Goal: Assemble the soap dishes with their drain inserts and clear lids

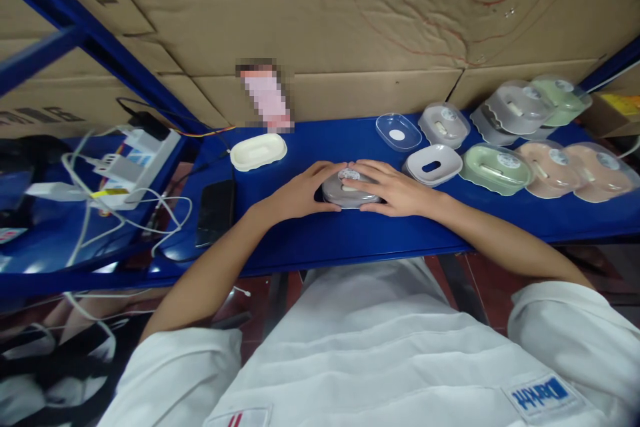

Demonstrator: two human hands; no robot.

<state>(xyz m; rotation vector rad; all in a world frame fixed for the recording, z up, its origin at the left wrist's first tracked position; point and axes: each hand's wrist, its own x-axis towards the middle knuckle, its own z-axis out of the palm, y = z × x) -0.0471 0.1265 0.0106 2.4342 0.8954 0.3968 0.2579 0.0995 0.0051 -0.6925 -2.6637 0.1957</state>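
Note:
A grey soap box (351, 198) with a clear lid and a round sticker sits on the blue table in front of me. My left hand (310, 190) curves around its left side, thumb low at the front edge and fingers on the lid. From the right, my right hand (393, 190) wraps the other side, its fingers lying across the lid. Both hands partly cover the box. Just right of my right hand is an open light-grey soap box base (451, 163) with an oval hole. Behind it lies a loose clear lid (399, 131) with a white round sticker.
Lidded soap boxes in green (496, 170), pink (553, 170) and grey (444, 125) crowd the right side, some stacked. A cream oval dish (259, 151) and a black phone (215, 213) lie to the left. Farther left are a power strip (150, 153) and tangled white cables. Cardboard (325, 27) walls the back.

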